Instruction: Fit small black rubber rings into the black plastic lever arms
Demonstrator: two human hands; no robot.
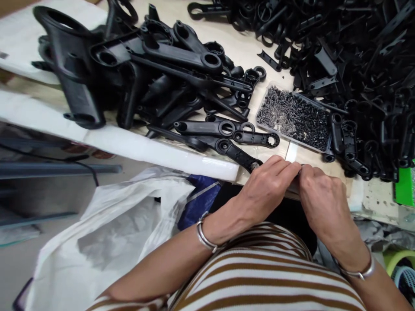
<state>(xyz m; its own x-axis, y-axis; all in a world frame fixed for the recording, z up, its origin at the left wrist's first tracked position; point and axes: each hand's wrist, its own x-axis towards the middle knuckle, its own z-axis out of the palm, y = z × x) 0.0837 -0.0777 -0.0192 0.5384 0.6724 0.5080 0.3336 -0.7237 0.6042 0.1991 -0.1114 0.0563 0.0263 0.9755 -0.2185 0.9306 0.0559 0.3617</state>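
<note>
My left hand (267, 185) is closed at the table's front edge, its fingers curled beside the end of a jointed black plastic arm (241, 156). Right against it, my right hand (322, 190) is closed too, and the fingertips of both meet. Whatever they pinch is hidden, apart from a tiny dark bit between them. Just beyond the hands sits a clear tray (292, 140) of small dark and silvery pieces. Another black arm with a ring end (256, 138) lies left of the tray.
Large black plastic parts (181, 52) are heaped at the left, with smaller ones (350, 65) piled at the right. White foam (155, 149) lines the table's front edge. A white bag (113, 242) is below at the left, and a green object (404, 185) at the far right.
</note>
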